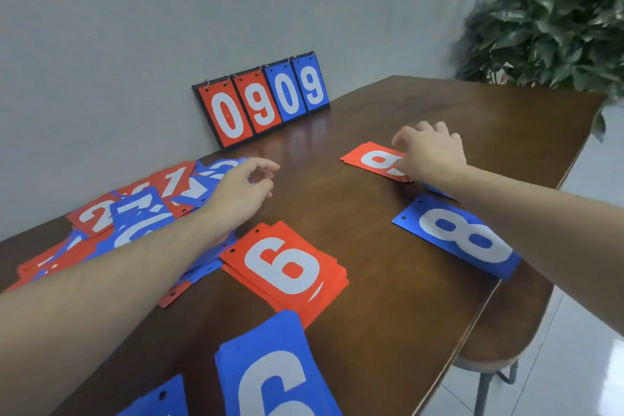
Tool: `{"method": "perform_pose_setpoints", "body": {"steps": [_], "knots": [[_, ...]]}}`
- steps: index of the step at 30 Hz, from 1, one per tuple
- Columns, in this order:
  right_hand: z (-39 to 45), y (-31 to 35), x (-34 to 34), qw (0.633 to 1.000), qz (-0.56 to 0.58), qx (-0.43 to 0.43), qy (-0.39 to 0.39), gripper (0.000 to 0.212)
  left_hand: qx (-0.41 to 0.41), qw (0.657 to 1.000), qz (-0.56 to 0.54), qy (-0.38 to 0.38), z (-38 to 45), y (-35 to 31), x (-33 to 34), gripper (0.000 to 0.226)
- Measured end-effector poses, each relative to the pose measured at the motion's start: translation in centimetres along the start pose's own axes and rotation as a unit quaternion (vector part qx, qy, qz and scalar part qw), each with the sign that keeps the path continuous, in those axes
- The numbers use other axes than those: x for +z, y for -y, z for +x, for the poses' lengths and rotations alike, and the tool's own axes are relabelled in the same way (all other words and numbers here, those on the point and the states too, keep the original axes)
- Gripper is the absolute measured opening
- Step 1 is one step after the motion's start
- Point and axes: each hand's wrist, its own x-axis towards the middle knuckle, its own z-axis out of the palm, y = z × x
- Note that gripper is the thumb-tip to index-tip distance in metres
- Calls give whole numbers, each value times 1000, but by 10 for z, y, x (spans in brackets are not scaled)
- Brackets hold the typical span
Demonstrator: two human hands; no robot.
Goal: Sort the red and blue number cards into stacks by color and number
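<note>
A jumbled pile of red and blue number cards [135, 213] covers the table's left side. My left hand [241, 189] hovers over the pile's right edge, fingers loosely curled, holding nothing. My right hand [429, 152] rests on a red 8 card [366, 159] at the far right, fingertips on its far end; whether it pinches the card I cannot tell. A blue 8 card [456, 235] lies near the right edge under my right forearm. A red 9 stack [287, 270] sits in the middle, and a blue 6 stack [270, 371] lies nearest me.
A scoreboard flip stand [263, 98] reading 0909 leans on the wall at the back of the brown table [388, 314]. Another blue card [162, 398] pokes in at the bottom. A potted plant [557, 17] stands far right; a stool [499, 338] sits below the table's right edge.
</note>
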Motion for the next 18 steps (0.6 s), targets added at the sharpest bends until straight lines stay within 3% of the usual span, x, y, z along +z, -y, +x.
{"method": "perform_pose_setpoints", "body": {"steps": [7,15,18], "knots": [[-34,69,-11,966,214,-120,81,11,6,999,44,-18,-22,20,-43,21],[-73,169,-14,933,243,-226,138,11,-23,995,90,-34,-65,72,-127,33],[-81,199,-9,924,236,-265,140,13,-50,992,111,-40,-81,97,-155,26]]}}
